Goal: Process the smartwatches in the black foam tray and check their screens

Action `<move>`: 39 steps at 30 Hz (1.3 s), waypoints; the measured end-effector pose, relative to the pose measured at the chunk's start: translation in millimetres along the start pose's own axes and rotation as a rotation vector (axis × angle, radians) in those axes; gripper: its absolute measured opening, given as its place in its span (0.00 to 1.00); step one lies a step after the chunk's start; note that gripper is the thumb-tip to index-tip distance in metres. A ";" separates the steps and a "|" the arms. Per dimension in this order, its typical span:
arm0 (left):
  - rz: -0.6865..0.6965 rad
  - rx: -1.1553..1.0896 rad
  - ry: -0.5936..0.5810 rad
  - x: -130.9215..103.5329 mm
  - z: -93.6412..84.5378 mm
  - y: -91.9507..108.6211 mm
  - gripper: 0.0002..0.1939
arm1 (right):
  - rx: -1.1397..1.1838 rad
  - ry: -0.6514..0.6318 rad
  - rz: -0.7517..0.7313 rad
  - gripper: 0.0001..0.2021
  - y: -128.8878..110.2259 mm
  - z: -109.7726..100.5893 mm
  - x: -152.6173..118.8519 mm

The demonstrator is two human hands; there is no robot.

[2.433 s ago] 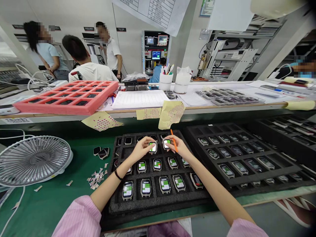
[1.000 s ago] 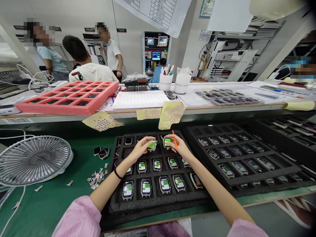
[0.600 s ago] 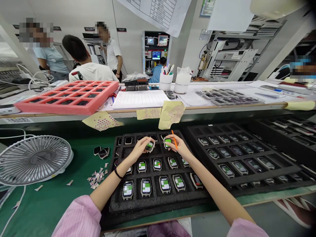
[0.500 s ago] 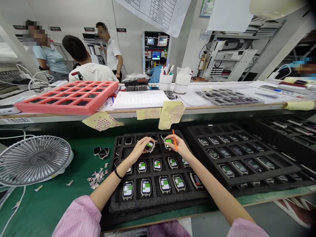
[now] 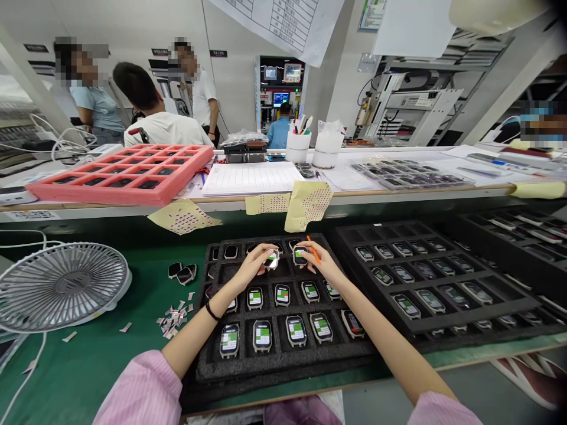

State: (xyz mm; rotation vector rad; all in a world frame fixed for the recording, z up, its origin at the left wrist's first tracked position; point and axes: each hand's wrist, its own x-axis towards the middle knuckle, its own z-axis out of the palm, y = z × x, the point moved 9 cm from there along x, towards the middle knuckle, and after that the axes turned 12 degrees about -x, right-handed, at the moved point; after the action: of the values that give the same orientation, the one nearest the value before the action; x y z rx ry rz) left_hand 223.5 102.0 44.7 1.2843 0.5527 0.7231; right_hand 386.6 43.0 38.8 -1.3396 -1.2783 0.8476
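My left hand [image 5: 254, 267] holds a watch body [image 5: 271, 259] between thumb and fingers, its screen lit and catching glare. In my right hand [image 5: 319, 261] is another watch [image 5: 300, 255] with a green and white screen. An orange stick [image 5: 313, 251] is also tucked in the fingers of that hand. Both hands are above the back part of a black foam tray [image 5: 274, 369]. Watches with green and white screens lie in its front compartments, such as one at the front [image 5: 263, 336]. One watch at the right [image 5: 352, 323] shows a dark screen with red.
More black foam trays [image 5: 398, 280] of watches stand to the right. At left are a grey fan [image 5: 66, 286], two loose dark watches [image 5: 188, 274] and scattered small strips [image 5: 175, 319]. A shelf behind holds a red foam tray [image 5: 163, 192]. Several people are beyond it.
The watch in my left hand has tilted, so its screen now shines with glare. The watch in my right hand has shifted slightly left and turned. A person in the background has moved right.
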 end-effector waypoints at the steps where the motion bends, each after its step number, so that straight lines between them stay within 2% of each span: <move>1: 0.013 0.009 -0.008 0.5 0.3 -0.4 0.21 | -0.002 -0.002 -0.001 0.17 0.2 0.0 0.1; 7: 0.188 0.134 -0.140 -0.8 11.6 2.2 0.33 | -0.020 -0.021 -0.002 0.17 -2.6 3.7 -0.4; 9: 0.268 0.271 -0.131 -3.7 13.8 7.3 0.31 | -0.042 -0.029 -0.009 0.17 -6.2 7.8 0.5; 13: 0.571 0.622 -0.111 -18.1 25.5 32.5 0.23 | -0.097 -0.081 -0.015 0.17 -15.4 24.6 2.0; 15: 0.668 0.737 -0.109 -24.2 30.6 39.7 0.23 | -0.133 -0.105 -0.017 0.17 -21.1 34.1 0.6; 17: 0.705 0.818 -0.096 -26.8 31.9 42.1 0.23 | -0.184 -0.108 -0.029 0.18 -28.4 41.6 -2.7; 21: 0.695 0.941 -0.048 -27.4 30.0 41.2 0.22 | -0.283 -0.079 -0.056 0.21 -43.3 46.7 -10.5; 24: 0.742 0.906 -0.020 -32.1 30.0 48.0 0.22 | -0.242 -0.106 -0.039 0.24 -49.5 45.4 -13.2; 30: 0.869 0.739 -0.076 -43.4 36.8 61.4 0.23 | 0.096 -0.321 0.108 0.21 -50.5 52.3 -22.5; 33: 0.885 0.694 -0.107 -46.4 40.0 63.2 0.23 | 0.183 -0.340 0.152 0.21 -50.1 54.7 -28.4; 39: 0.876 0.664 -0.137 -51.4 45.7 66.1 0.22 | 0.199 -0.354 0.134 0.21 -55.1 55.6 -34.4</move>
State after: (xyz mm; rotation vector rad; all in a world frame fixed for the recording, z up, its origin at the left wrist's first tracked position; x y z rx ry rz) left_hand 211.2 41.7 117.5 2.2272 0.0739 1.2062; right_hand 314.8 14.6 75.3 -1.1580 -1.3402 1.3153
